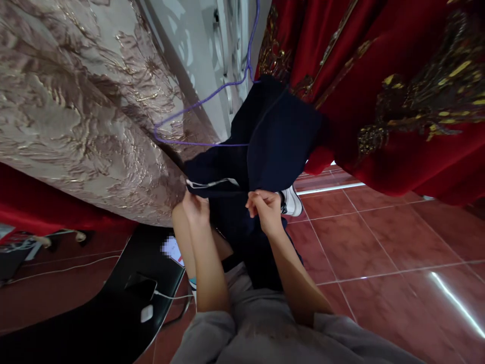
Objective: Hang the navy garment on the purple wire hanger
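A dark navy garment (286, 136) hangs partly on a purple wire hanger (200, 102), and its lower part falls across my lap. Along its edge a white strip (215, 184) shows; I cannot tell whether it is a tag or a tape. At the left end of that edge, my left hand (197, 208) is closed with the cloth between thumb and fingers. My right hand (265, 206) pinches the same edge further right, its fingers curled together. Whatever lies behind the folded-over cloth is hidden.
A pale embossed gown (94, 101) hangs close on the left, a red gown with gold beadwork (348, 91) on the right. A black bench (94, 313) at lower left bears a phone (141, 287) on a cable and a small white case (146, 313). Red floor tiles (364, 242) lie below.
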The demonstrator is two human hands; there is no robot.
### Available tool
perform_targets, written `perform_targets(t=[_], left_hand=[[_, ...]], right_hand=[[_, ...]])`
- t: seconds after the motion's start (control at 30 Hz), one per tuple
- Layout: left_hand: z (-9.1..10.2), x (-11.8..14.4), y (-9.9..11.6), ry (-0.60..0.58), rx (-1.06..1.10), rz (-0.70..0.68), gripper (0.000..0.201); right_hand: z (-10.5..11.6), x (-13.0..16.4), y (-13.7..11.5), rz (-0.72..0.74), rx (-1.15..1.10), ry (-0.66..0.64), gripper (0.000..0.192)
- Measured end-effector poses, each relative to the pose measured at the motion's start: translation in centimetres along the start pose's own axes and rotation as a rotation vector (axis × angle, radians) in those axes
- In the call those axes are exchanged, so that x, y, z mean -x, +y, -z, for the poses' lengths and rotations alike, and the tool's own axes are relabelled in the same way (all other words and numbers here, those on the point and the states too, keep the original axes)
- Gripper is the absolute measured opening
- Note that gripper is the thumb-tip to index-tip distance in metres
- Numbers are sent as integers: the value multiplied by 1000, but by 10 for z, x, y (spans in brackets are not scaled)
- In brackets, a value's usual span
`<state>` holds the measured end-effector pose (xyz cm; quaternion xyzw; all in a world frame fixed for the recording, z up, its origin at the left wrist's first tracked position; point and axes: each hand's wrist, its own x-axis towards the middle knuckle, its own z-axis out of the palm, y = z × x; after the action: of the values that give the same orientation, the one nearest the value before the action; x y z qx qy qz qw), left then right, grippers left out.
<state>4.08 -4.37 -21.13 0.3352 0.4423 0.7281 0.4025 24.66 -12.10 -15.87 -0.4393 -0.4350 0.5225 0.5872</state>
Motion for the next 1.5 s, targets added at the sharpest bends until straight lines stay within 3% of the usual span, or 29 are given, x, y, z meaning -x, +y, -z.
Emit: perform_targets(t=[0.1,0.2,0.23,0.3,0.43,0.5,0.6,0.7,0.77,0.87,0.93,1.0,1.1,1.17,1.27,1.37,1.5], left_hand=[[5,28,4,-20,35,46,29],[-7,47,33,-153,27,30,31],[-14,54,44,-208,18,7,31],[-32,71,64,-297,-26,-70,29],[-60,91,83,-423,-303,-360,15],[-64,88,83,-485,-381,-398,14],[-61,74,75,-643,-358,-253,21],[-53,60,62,-875,-347,-85,44],[-46,55,54,-1012,-388,-33,51],[-36,53,57,-1291,-595,-76,47],[-31,50,72,-1426,-896,-221,44],[-28,43,93,-1365,-1246,-423,32],[-23,20,124,-1095,-1674,-587,34],[-18,2,136,-1012,-1885,-540,36],[-3,-20,139,-1035,-2085,-362,33],[17,-30,137,-974,-2143,-300,36],[42,-40,145,-937,-1751,-259,37]], right_hand=[[6,-1,-1,45,26,69,44],[1,-1,-9,221,102,82,30],[-1,0,-12,270,135,42,24],[-7,4,-15,291,184,-116,35],[-7,9,-16,99,97,-468,48],[-1,8,-15,-3,31,-542,46],[12,7,-18,-112,63,-586,33],[26,4,-32,-83,153,-597,8],[36,-1,-49,-12,182,-579,10],[50,-16,-84,54,205,-564,11],[53,-28,-108,161,282,-588,10],[50,-38,-127,331,395,-616,11],[42,-51,-143,542,484,-580,10],[38,-60,-145,623,496,-496,14],[36,-83,-130,691,516,-326,23],[35,-113,-95,675,554,-235,24],[38,-138,-45,524,580,-311,32]])
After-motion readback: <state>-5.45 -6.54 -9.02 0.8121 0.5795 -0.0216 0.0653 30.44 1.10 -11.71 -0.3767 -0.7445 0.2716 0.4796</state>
